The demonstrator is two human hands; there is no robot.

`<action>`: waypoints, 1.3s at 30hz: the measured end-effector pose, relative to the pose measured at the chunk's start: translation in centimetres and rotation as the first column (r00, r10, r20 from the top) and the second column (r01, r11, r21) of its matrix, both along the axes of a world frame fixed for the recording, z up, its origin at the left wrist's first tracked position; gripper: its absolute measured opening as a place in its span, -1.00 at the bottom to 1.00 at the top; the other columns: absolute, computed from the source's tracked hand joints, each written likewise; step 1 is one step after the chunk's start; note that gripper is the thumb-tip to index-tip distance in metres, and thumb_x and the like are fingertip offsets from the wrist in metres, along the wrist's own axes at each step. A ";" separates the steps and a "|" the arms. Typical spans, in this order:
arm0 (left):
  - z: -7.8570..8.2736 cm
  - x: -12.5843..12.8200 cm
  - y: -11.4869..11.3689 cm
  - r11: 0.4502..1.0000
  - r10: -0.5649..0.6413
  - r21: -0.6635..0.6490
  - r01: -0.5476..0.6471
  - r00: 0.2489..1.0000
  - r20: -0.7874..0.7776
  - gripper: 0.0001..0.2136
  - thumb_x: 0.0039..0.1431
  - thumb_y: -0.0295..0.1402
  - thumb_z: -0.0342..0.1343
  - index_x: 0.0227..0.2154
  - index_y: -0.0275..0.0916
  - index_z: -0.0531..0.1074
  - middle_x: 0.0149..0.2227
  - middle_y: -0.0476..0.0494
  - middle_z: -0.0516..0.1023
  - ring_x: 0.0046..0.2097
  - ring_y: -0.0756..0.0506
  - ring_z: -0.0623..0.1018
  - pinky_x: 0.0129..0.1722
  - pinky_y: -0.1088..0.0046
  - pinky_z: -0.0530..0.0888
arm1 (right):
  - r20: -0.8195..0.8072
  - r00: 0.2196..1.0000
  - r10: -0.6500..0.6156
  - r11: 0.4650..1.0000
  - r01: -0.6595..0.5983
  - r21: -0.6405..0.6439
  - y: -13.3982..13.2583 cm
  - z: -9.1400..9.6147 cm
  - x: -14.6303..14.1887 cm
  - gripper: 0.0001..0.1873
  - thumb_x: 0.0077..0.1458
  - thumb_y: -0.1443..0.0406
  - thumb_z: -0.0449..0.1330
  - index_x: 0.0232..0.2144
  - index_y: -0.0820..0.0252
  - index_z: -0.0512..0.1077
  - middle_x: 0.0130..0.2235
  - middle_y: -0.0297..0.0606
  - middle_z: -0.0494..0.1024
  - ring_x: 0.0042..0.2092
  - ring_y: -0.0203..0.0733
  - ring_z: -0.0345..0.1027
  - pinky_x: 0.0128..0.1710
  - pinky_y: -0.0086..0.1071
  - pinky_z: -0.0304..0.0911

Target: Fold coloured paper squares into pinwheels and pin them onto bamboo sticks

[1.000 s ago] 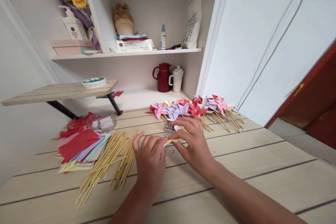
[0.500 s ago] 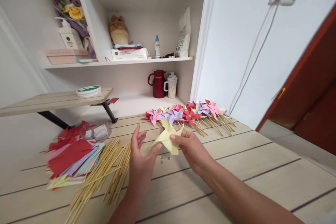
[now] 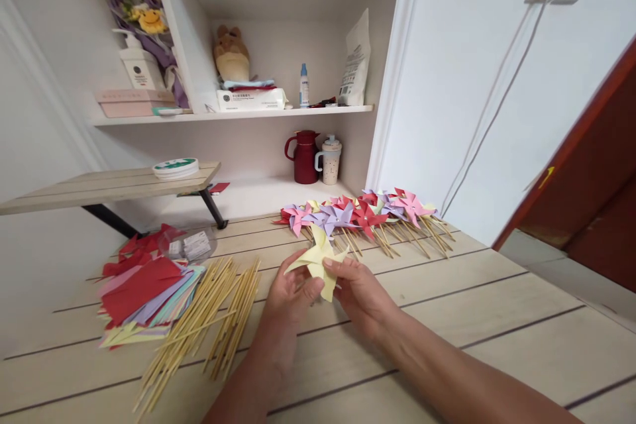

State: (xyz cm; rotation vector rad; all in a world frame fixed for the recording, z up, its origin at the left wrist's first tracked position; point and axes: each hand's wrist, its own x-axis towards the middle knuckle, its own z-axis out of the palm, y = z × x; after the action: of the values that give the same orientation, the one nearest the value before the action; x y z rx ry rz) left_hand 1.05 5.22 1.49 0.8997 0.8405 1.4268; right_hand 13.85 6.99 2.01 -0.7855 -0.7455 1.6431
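A pale yellow paper pinwheel point(image 3: 318, 260), its blades folded in to the middle, is held up over the table between my hands. My right hand point(image 3: 360, 291) pinches it near the centre, thumb on the front and fingers behind. My left hand point(image 3: 288, 295) is closed at its lower left, with the fingers partly hidden behind a blade and the thumb by the lower edge. No stick shows on this pinwheel. Beyond it lie finished pinwheels point(image 3: 338, 217) in red, pink, purple and yellow, on wooden sticks.
At left are loose wooden sticks point(image 3: 199, 324), a stack of coloured paper point(image 3: 144, 291) and a clear container point(image 3: 211, 238) with small packets. A small raised shelf point(image 3: 114, 185) carries tape rolls point(image 3: 175, 168). A red jug point(image 3: 305, 158) and a cup point(image 3: 330, 162) stand in the cabinet.
My left hand has closed in on the pinwheel from open, spread fingers. The small bits on the table below are now hidden. The view has shifted slightly.
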 end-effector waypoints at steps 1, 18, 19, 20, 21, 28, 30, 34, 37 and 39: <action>-0.2 0.0 0.1 0.999 -0.033 -0.016 0.032 0.999 -0.011 -0.40 -0.23 -0.25 0.46 -0.04 -0.27 0.52 -0.05 -0.35 0.63 0.00 -0.24 0.59 -0.01 0.28 0.47 | -0.013 1.000 -0.014 1.000 0.014 -0.018 -0.1 0.0 -0.1 -0.76 -0.22 0.20 0.48 -0.51 0.21 0.55 -0.45 -0.27 0.60 -0.40 -0.22 0.35 -0.36 -0.38 0.21; 0.7 0.8 -1.0 0.985 0.148 -0.086 -0.149 0.989 -0.017 -0.57 -0.08 -0.28 0.40 -0.12 -0.33 0.59 -0.21 -0.27 0.68 -0.16 -0.20 0.65 -0.06 0.27 0.50 | -0.067 0.998 0.004 0.999 -0.007 -0.045 -1.3 0.2 -1.2 -0.74 -0.26 0.22 0.51 -0.54 0.27 0.57 -0.50 -0.27 0.57 -0.43 -0.29 0.30 -0.37 -0.42 0.18; 0.8 0.9 -1.1 0.985 0.151 -0.078 -0.151 0.989 -0.012 -0.58 -0.08 -0.28 0.40 -0.11 -0.33 0.59 -0.20 -0.27 0.68 -0.16 -0.20 0.65 -0.06 0.28 0.51 | -0.067 0.998 0.003 0.999 -0.006 -0.042 -1.3 0.2 -1.3 -0.74 -0.25 0.23 0.51 -0.53 0.27 0.58 -0.50 -0.27 0.58 -0.42 -0.29 0.31 -0.37 -0.42 0.18; 0.9 1.0 -1.1 0.987 0.147 -0.071 -0.147 0.989 -0.010 -0.58 -0.07 -0.28 0.40 -0.11 -0.32 0.59 -0.19 -0.26 0.68 -0.14 -0.20 0.64 -0.06 0.30 0.50 | -0.067 0.998 0.000 0.999 -0.003 -0.040 -1.3 0.1 -1.3 -0.75 -0.24 0.24 0.50 -0.52 0.26 0.58 -0.50 -0.27 0.58 -0.41 -0.28 0.32 -0.36 -0.42 0.19; 1.0 1.0 -1.2 0.988 0.141 -0.067 -0.142 0.990 -0.012 -0.59 -0.06 -0.28 0.39 -0.11 -0.32 0.60 -0.19 -0.26 0.68 -0.13 -0.19 0.64 -0.06 0.31 0.50 | -0.069 0.998 -0.005 0.999 0.002 -0.037 -1.3 0.1 -1.3 -0.76 -0.24 0.24 0.50 -0.51 0.26 0.59 -0.49 -0.27 0.59 -0.41 -0.28 0.33 -0.36 -0.43 0.19; 0.9 0.8 -1.1 0.959 0.237 -0.129 -0.252 0.965 -0.116 -0.65 -0.09 -0.28 0.40 -0.20 -0.34 0.63 -0.31 -0.22 0.69 -0.25 -0.16 0.65 -0.11 0.35 0.50 | -0.087 0.996 0.035 0.999 -0.036 -0.006 -1.6 0.0 -1.5 -0.79 -0.19 0.25 0.48 -0.47 0.24 0.61 -0.46 -0.27 0.61 -0.39 -0.28 0.35 -0.28 -0.42 0.24; 0.8 0.7 -1.0 0.955 0.241 -0.143 -0.259 0.961 -0.136 -0.64 -0.09 -0.28 0.40 -0.21 -0.34 0.63 -0.34 -0.21 0.69 -0.28 -0.16 0.65 -0.14 0.35 0.51 | -0.088 0.995 0.042 0.999 -0.043 -0.009 -1.6 0.0 -1.6 -0.79 -0.18 0.25 0.48 -0.47 0.24 0.61 -0.46 -0.28 0.61 -0.40 -0.28 0.35 -0.29 -0.42 0.24; 0.8 0.4 -1.1 0.956 0.230 -0.151 -0.251 0.962 -0.144 -0.65 -0.10 -0.29 0.40 -0.21 -0.35 0.63 -0.35 -0.22 0.69 -0.28 -0.16 0.65 -0.16 0.35 0.52 | -0.073 0.997 0.033 0.999 -0.034 -0.023 -1.6 -0.2 -1.6 -0.78 -0.19 0.25 0.49 -0.47 0.24 0.59 -0.45 -0.27 0.61 -0.38 -0.27 0.36 -0.31 -0.43 0.23; 0.8 -0.3 -1.0 0.958 0.200 -0.185 -0.217 0.974 -0.105 -0.64 -0.11 -0.28 0.41 -0.24 -0.37 0.63 -0.31 -0.26 0.69 -0.26 -0.17 0.65 -0.19 0.36 0.53 | -0.044 0.998 0.042 0.998 -0.044 -0.045 -1.5 -0.2 -1.5 -0.76 -0.17 0.21 0.48 -0.47 0.21 0.56 -0.43 -0.29 0.61 -0.39 -0.26 0.36 -0.32 -0.41 0.24; 1.0 -1.1 -0.7 0.955 0.203 -0.213 -0.209 0.978 -0.046 -0.66 -0.13 -0.30 0.42 -0.26 -0.38 0.63 -0.29 -0.27 0.69 -0.27 -0.15 0.65 -0.23 0.40 0.53 | -0.016 0.999 0.041 0.999 -0.042 -0.025 -1.3 -0.2 -1.3 -0.74 -0.11 0.14 0.45 -0.44 0.18 0.53 -0.38 -0.28 0.62 -0.35 -0.23 0.40 -0.28 -0.38 0.27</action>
State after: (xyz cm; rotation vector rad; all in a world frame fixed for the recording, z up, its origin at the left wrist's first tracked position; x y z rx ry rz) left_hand -0.03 4.48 2.50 0.6787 1.1114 1.4707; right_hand 12.55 5.69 1.80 -0.7792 -0.7363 1.6965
